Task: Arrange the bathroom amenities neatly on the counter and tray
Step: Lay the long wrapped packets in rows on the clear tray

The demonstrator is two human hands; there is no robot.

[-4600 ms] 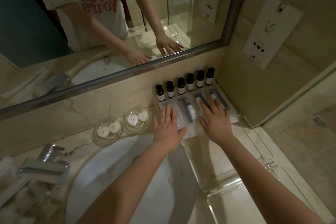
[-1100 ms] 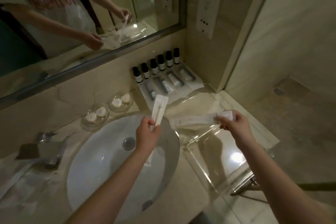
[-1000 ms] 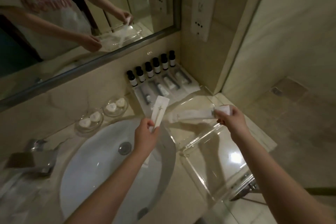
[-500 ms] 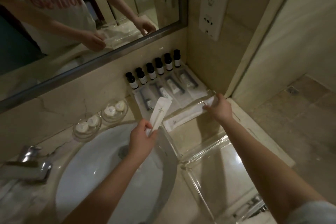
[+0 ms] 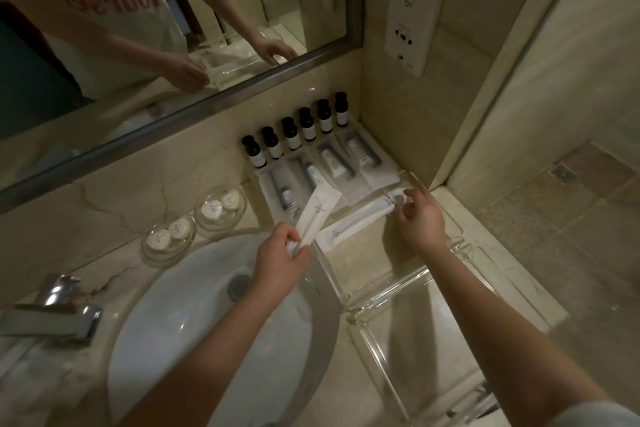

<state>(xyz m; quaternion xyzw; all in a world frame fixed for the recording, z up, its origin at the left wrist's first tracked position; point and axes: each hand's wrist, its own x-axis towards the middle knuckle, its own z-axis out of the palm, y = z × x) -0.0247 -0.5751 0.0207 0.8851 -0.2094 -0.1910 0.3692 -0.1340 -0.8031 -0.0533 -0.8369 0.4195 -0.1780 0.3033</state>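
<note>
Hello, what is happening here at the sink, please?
A person is arranging hotel amenities on a bathroom counter. The left hand holds a white packet upright above the sink. The right hand is laying a long white packet flat in the clear tray. Behind, six small dark bottles stand in a row along the wall, with wrapped kits lying before them. Two glass dishes hold small round soaps.

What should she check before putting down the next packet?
1. Left hand grips a white packet: ok.
2. Right hand has the long packet lying flat in the clear tray: ok.
3. Long packet lined up with the tray edge: not ok, it lies slanted.
4. Free room in the tray beside it: ok.
5. Bottles upright in a row: ok.
</note>
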